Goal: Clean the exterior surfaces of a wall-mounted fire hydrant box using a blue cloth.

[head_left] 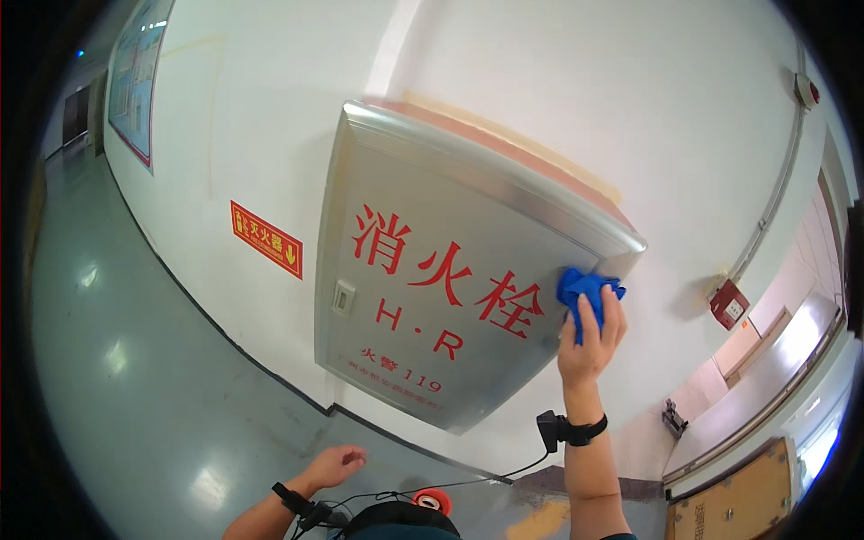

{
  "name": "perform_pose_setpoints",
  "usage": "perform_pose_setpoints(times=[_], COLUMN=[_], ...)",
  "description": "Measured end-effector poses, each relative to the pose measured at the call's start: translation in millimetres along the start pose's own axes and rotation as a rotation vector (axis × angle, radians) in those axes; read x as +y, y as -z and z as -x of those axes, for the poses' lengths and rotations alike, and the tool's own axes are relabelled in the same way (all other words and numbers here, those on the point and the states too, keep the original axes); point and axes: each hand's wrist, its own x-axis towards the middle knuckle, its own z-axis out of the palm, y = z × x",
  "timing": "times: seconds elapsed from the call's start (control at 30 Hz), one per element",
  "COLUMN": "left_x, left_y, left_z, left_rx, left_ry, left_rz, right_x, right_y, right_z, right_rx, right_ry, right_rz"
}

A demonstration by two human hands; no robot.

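A blue cloth (587, 290) is bunched under the fingers of my right hand (589, 342), which presses it against the right edge of a metal fire hydrant cabinet (387, 306). The cabinet is silver-grey with red lettering, a rounded frame and a small latch (343, 297) on its left side. Low down in front of the wall, away from the cabinet, hangs my left hand (335, 466). Its fingers are loosely curled and seem to hold nothing. Both wrists wear black straps with small devices and a cable.
On the white wall are a red sign (266, 238) left of the cabinet and a red alarm box (727, 303) to the right. A round red-and-white object (432, 500) is near my body. A yellow wooden crate (733, 493) stands lower right. A grey-green floor (135, 360) runs along the left.
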Motion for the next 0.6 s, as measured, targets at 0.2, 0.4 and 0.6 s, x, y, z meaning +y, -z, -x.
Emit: perform_pose_setpoints(times=[0.2, 0.4, 0.6], left_x=[-10, -14, -37], left_y=[12, 21, 33], left_z=[5, 10, 21], left_rx=[0.022, 0.059, 0.083], left_ry=[-0.006, -0.020, -0.016], left_rz=[0.069, 0.144, 0.116], right_x=[-18, -37, -93], right_y=[2, -17, -56], right_z=[-60, -84, -126], right_rx=[-0.003, -0.114, -0.211], right_ry=[0.032, 0.084, 0.173], right_rz=[0.032, 0.057, 0.014])
